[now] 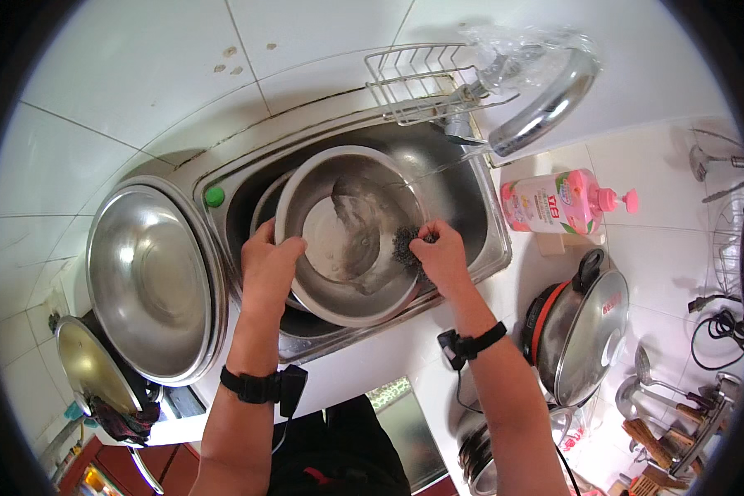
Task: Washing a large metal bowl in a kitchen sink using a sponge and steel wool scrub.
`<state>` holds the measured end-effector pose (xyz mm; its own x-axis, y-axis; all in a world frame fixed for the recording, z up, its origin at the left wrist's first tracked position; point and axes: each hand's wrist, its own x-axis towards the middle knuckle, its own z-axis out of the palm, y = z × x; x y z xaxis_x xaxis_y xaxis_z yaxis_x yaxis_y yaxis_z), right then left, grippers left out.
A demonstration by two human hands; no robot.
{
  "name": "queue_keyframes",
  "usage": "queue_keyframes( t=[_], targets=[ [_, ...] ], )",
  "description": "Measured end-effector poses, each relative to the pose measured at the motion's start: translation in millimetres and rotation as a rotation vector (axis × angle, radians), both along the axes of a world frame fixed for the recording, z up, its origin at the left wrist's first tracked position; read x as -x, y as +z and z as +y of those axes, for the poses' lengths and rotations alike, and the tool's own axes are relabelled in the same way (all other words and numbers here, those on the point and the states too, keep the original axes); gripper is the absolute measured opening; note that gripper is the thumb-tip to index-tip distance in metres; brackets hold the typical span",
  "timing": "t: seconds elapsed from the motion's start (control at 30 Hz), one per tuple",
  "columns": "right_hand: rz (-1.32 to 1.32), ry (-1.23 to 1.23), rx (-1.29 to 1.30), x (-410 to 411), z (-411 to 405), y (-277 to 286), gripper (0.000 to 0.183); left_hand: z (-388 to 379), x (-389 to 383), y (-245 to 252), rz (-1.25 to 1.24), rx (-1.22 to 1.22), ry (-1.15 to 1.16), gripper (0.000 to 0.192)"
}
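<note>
My left hand (269, 268) grips the left rim of a stainless steel basin (345, 310), which is tilted over the sink (465, 204). Some water (363, 232) lies in the basin. Pinched in my right hand (441, 255) is a dark steel wool scourer (405, 245), held against the basin's right inner wall. Another metal vessel (263, 208) sits beneath the basin in the sink, mostly hidden. A thin stream of water runs from the chrome faucet (542, 105) toward the basin.
Large stacked steel basins (152, 279) stand left of the sink, beside a pot lid (96, 366). A wire rack (418, 84) hangs behind the faucet. At right are a pink pump bottle (552, 201) and a lidded pan (583, 335). Utensils (663, 397) hang at far right.
</note>
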<state>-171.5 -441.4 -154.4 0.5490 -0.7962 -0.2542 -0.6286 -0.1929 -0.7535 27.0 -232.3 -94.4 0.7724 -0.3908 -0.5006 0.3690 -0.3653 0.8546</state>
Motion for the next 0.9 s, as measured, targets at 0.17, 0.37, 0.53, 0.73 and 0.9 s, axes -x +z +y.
queue_keyframes(
  t=[0.17, 0.37, 0.53, 0.73, 0.9],
  targets=[
    [-0.077, -0.26, -0.124, 13.6, 17.9, 4.5, 0.015, -5.4, 19.4, 1.4, 0.081, 0.242, 0.064, 0.06],
    [-0.157, -0.539, -0.244, 14.0, 29.1, 1.5, 0.01, -21.4, 43.6, 5.2, 0.019, 0.383, 0.02, 0.073],
    [-0.269, -0.702, -0.378, 3.9, 47.7, -8.8, 0.013, -20.6, 82.4, -8.4, 0.079, 0.449, 0.198, 0.076],
    [-0.145, -0.596, -0.347, -4.4, 69.6, 2.6, 0.017, -24.0, 106.5, -24.5, 0.63, 0.366, 0.237, 0.046],
    [0.141, -0.084, -0.266, 9.1, 37.0, -1.0, 0.024, -21.9, 88.3, -20.3, 0.578, 0.214, 0.287, 0.038]
  ],
)
